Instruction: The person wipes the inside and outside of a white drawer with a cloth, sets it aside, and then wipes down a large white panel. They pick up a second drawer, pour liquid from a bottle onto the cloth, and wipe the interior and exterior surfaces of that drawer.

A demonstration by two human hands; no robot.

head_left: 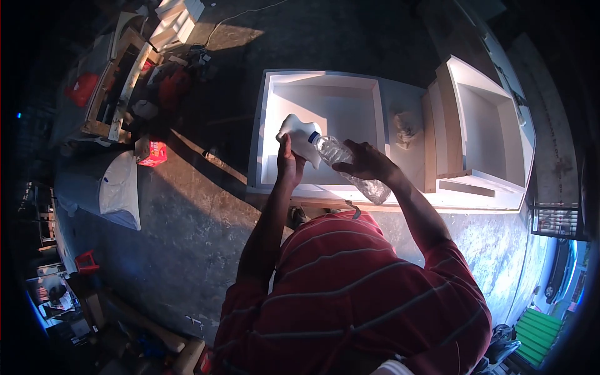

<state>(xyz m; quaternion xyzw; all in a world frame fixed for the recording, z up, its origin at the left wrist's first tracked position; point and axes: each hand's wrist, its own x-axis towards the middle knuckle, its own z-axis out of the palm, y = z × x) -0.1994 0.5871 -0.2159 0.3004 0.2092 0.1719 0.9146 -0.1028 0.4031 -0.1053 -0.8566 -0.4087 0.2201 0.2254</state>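
Observation:
My right hand [369, 164] is wrapped round a clear plastic bottle [337, 152] with a blue cap. The bottle is tilted, its capped end pointing up and left at a white cloth [299, 139]. That cloth is gripped in my left hand [289, 161], fingers closed on its lower left part, and it spreads out beside the cap. Both hands are over a white open box [320, 82], a shallow drawer-like frame with raised walls.
A tan crumpled item [405, 128] lies right of the box. Farther right stands a white and wood cabinet piece [486, 119]. On the floor at left are a red carton [152, 153] and a draped white sheet [119, 190]. A wooden frame [119, 94] stands behind them.

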